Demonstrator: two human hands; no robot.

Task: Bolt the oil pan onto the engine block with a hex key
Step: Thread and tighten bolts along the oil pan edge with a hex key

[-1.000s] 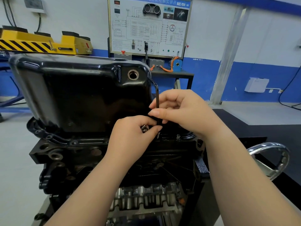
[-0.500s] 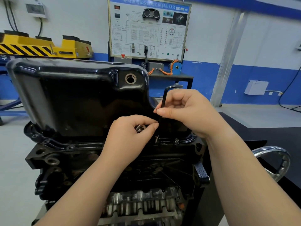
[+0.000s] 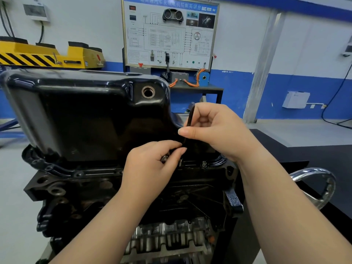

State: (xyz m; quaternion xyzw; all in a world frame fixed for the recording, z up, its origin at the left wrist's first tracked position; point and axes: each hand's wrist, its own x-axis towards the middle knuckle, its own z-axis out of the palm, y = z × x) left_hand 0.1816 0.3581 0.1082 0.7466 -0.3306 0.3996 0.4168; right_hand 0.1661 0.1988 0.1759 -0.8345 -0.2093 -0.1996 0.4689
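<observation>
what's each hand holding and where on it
The right hand pinches the hex key midway along its upright shaft. The left hand grips what look like small bolts in its curled fingers.

Views: one, head-worn, wide-angle.
Position: above and behind the left hand (image 3: 150, 164) and right hand (image 3: 215, 130), at the near side of the block (image 3: 85, 187).
Facing: forward and somewhat down, over the pan (image 3: 85, 115) to the far wall (image 3: 238, 35).
Nearness: close; both forearms enter from the bottom edge, pan and block fill left and centre.
</observation>
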